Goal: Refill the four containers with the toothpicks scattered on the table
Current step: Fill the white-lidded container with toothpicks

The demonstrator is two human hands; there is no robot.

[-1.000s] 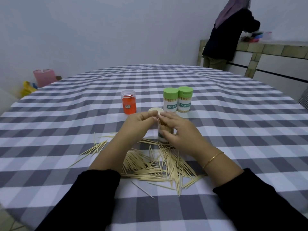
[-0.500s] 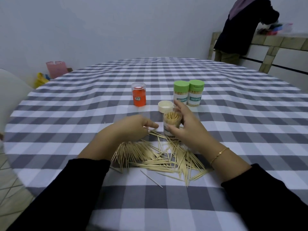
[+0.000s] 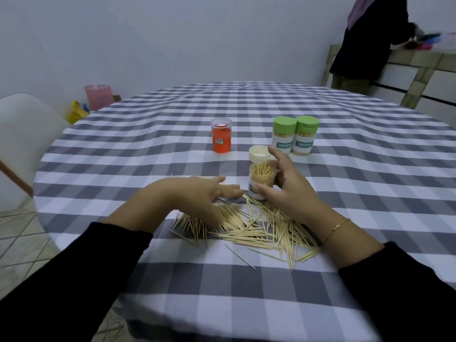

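Note:
A heap of loose toothpicks (image 3: 256,228) lies on the checked tablecloth in front of me. My right hand (image 3: 286,191) grips an open clear container (image 3: 262,177) packed with toothpicks, standing upright just behind the heap. Its white lid (image 3: 259,154) lies on the cloth right behind it. My left hand (image 3: 195,196) rests flat, fingers straight, on the left part of the heap, fingertips close to the container. Two green-capped toothpick containers (image 3: 294,138) stand side by side further back. An orange container (image 3: 221,138) with a clear cap stands to their left.
The round table (image 3: 370,193) has a grey and white checked cloth. A white chair (image 3: 22,134) stands at the left edge. A person in dark clothes stands at a counter (image 3: 424,58) at the far right. Coloured bags (image 3: 97,97) sit by the wall.
My left hand left the container's mouth, dropped onto the toothpick heap and flattened out. My right hand kept its hold on the open container.

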